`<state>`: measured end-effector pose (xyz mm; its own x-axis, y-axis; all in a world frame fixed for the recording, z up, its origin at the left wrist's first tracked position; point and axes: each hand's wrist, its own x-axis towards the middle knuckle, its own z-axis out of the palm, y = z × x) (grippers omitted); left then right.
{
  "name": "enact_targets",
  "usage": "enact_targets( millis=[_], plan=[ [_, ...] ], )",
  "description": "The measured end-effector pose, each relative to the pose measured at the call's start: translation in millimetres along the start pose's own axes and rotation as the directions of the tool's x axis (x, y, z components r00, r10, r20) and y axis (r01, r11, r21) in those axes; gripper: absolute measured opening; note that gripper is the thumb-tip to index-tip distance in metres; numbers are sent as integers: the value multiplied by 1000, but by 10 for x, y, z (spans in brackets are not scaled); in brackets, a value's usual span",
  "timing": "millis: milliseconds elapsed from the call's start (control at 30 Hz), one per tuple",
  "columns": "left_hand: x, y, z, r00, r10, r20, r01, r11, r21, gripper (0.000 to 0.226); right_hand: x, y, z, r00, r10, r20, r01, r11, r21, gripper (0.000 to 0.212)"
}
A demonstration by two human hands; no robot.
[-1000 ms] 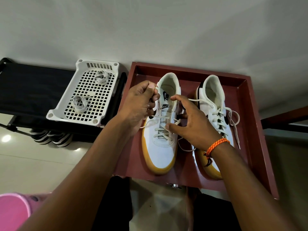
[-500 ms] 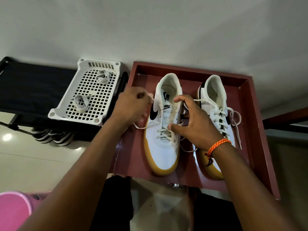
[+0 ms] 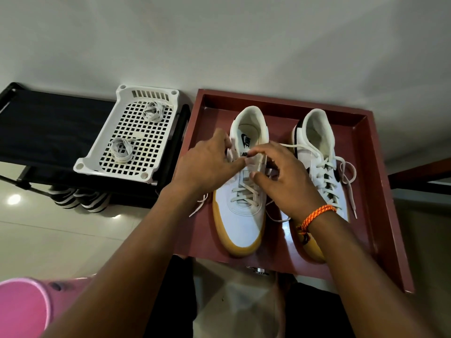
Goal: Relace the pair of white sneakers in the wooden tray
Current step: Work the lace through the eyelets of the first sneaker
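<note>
Two white sneakers with tan soles stand side by side in the dark red wooden tray (image 3: 380, 191). The left sneaker (image 3: 240, 220) is laced over its lower rows. My left hand (image 3: 210, 164) is at its upper left eyelets and pinches the white lace, whose loose end (image 3: 198, 206) trails out under my wrist. My right hand (image 3: 286, 178), with an orange cord on the wrist, curls over the tongue and right side of the same sneaker and hides the upper rows. The right sneaker (image 3: 317, 135) is laced, with its lace ends hanging loose.
A white plastic basket (image 3: 102, 152) with two coiled laces sits on a black rack (image 3: 44, 128) left of the tray. Striped shoes (image 3: 80, 200) stand under the rack. A pink container (image 3: 22, 306) is at the bottom left, and a wall rises behind everything.
My left hand, which had drawn the lace out to the left, has come back in to the upper eyelets. My right hand has shifted up over the tongue.
</note>
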<state>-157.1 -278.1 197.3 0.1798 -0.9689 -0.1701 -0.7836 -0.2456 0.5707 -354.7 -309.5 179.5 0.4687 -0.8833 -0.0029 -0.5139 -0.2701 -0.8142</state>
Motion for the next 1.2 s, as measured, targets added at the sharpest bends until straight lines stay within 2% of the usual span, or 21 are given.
enact_targets(
  millis=[67, 133, 200, 267, 333, 600, 833, 933, 1000, 1133, 1200],
  plan=[
    [23, -11, -52, 999, -34, 35, 38, 990, -138, 41, -11, -35, 42, 1000, 7, 6, -6, 999, -33, 23],
    [30, -7, -98, 997, -45, 56, 57, 972, -228, 33, -27, -61, 89, 998, -61, -25, 57, 989, -136, 18],
    [21, 13, -127, 996, -62, 69, 77, 968, -237, 33, -53, -91, 160, 990, -140, -34, 123, 947, -297, 16],
    [23, 23, -136, 995, -62, 72, 77, 971, -228, 35, -94, -160, 240, 991, -136, -8, 120, 897, -426, 13],
    [29, 19, -139, 996, -51, 69, 66, 971, -228, 35, -126, -229, 306, 994, -113, -1, 98, 873, -477, 12],
    [64, -70, -115, 997, 10, 82, 13, 964, -266, 27, -81, -284, 241, 991, -112, -77, 75, 924, -374, 11],
    [70, -54, -93, 997, 3, 77, 17, 967, -255, 32, -27, -221, 92, 960, -60, -272, -26, 954, -299, 21],
    [75, -42, -71, 999, 15, 51, -4, 977, -214, 39, -33, -277, 86, 935, -108, -337, 7, 957, -289, 10],
    [82, -47, -65, 998, 28, 52, -16, 976, -216, 40, -50, -317, 114, 936, -174, -305, 58, 934, -352, 8],
    [80, -64, -80, 995, 64, 80, -41, 965, -258, 19, -129, -311, 269, 980, -186, -67, 126, 848, -514, 10],
    [75, -57, -76, 994, 74, 82, -51, 965, -256, 16, -142, -287, 298, 979, -198, -43, 142, 825, -547, 11]
  ],
)
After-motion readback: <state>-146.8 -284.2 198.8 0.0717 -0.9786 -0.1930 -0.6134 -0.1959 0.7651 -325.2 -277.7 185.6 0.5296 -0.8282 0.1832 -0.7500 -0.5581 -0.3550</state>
